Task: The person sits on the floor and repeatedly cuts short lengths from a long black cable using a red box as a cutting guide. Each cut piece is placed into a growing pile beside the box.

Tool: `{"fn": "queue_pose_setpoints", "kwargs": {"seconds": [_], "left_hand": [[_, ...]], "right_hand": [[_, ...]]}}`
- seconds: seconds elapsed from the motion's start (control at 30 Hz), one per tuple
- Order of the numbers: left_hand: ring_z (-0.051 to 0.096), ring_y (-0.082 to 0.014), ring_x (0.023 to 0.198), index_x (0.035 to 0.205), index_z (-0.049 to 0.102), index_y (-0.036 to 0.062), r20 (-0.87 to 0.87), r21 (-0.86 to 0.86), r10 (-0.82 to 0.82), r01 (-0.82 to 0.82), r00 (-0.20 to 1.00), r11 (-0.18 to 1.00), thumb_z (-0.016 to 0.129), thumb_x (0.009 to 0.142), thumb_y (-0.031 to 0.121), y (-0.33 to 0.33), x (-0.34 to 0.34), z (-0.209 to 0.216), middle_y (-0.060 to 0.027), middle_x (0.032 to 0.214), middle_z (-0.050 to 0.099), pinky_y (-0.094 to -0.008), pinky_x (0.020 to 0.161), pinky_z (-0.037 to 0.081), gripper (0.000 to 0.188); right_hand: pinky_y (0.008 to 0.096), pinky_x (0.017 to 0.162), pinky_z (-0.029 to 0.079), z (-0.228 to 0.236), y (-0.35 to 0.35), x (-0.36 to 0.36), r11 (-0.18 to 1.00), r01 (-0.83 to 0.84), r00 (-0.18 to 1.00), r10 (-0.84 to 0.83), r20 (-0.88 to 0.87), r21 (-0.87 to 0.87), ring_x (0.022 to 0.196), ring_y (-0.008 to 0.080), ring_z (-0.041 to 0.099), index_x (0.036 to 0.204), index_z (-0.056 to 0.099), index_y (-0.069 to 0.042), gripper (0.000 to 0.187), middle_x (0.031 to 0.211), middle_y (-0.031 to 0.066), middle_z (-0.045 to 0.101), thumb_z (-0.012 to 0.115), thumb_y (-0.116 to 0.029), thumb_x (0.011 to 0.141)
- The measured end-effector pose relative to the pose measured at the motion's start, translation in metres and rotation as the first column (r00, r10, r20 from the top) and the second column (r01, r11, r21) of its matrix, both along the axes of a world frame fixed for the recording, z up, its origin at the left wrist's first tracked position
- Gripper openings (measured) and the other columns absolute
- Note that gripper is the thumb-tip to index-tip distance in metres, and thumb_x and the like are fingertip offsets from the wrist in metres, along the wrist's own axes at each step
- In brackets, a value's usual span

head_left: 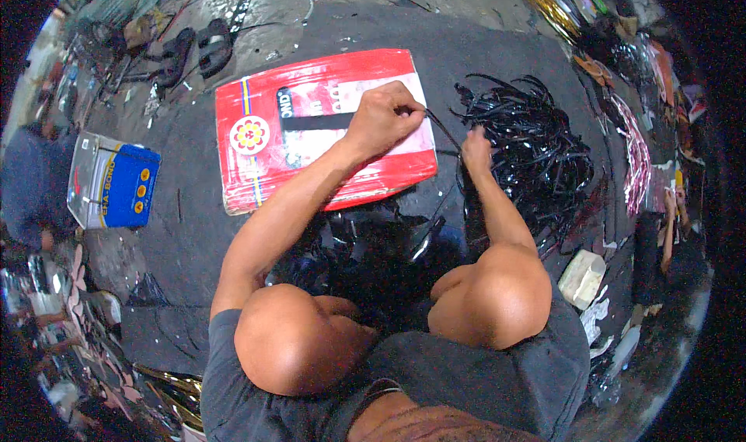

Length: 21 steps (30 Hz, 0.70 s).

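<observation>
A red and white flattened carton (pixel 334 189) lies in front of me, with a flat black band (pixel 317 122) across its middle. Over the carton's right part, my left hand (pixel 381 120) is closed, thumb and fingertips pinching a thin black strip (pixel 443 127). That strip slants down from the pinch to my right hand (pixel 476 153), just past the carton's right edge. My right hand looks closed around it, though its fingertips are slightly smeared. Right beside it spreads a tangled heap of glossy black strips (pixel 536 143).
A blue and white tin (pixel 132 184) stands at the left. Dark sandals (pixel 214 47) lie at the far left. A pale block (pixel 583 279) sits near my right knee, and pink strips (pixel 636 162) lie farther right. Other people are partly seen at both sides.
</observation>
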<state>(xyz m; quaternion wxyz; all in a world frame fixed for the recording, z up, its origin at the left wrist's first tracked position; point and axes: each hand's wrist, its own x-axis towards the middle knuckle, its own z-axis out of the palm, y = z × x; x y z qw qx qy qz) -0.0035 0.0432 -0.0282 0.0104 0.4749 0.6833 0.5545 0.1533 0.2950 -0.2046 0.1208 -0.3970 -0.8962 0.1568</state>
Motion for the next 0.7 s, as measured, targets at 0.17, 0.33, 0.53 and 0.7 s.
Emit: {"fn": "queue_pose_setpoints", "kwargs": {"seconds": [0.17,0.33,0.53,0.7], "left_hand": [[0.066,-0.0212,0.069,0.077,0.072,0.0015,-0.015,0.094,-0.033,0.034,0.999,0.995,0.074,0.074,0.005,0.007,0.000,-0.006,-0.0101,0.075,0.066,-0.0332,0.063,0.052,0.006],[0.066,-0.0222,0.069,0.077,0.072,0.0027,0.017,0.048,-0.001,0.000,1.000,0.999,0.073,0.076,0.008,-0.004,-0.002,-0.013,-0.0098,0.075,0.066,-0.0337,0.063,0.052,0.005],[0.066,-0.0199,0.069,0.078,0.073,0.0027,-0.011,-0.005,0.030,-0.030,0.999,1.000,0.074,0.075,0.007,-0.001,0.000,-0.007,-0.0093,0.077,0.068,-0.0330,0.064,0.053,0.005],[0.065,-0.0214,0.066,0.079,0.073,0.0024,-0.060,-0.004,0.016,-0.016,0.998,1.000,0.074,0.075,0.008,0.002,0.000,-0.001,-0.0097,0.074,0.066,-0.0329,0.062,0.052,0.007]], "right_hand": [[0.0521,0.068,0.055,-0.004,0.043,0.025,0.992,0.020,0.992,-0.035,0.120,0.123,0.076,0.0436,0.069,0.102,0.057,-0.001,0.032,0.080,0.0255,0.068,0.048,-0.032,0.100],[0.0345,0.063,0.050,0.095,-0.013,-0.046,0.820,-0.338,0.877,0.096,-0.470,-0.462,0.066,0.0198,0.065,0.091,0.066,-0.001,0.041,0.078,0.0101,0.069,0.046,-0.035,0.104],[0.0471,0.064,0.046,0.157,-0.091,-0.088,0.900,-0.425,0.806,0.328,-0.493,-0.096,0.071,0.0376,0.064,0.088,0.058,0.001,0.035,0.076,0.0208,0.061,0.048,-0.030,0.102],[0.0458,0.067,0.047,0.081,-0.065,-0.069,0.883,-0.393,0.808,0.200,-0.554,-0.255,0.072,0.0360,0.062,0.085,0.060,0.000,0.035,0.077,0.0201,0.062,0.051,-0.030,0.100]]}}
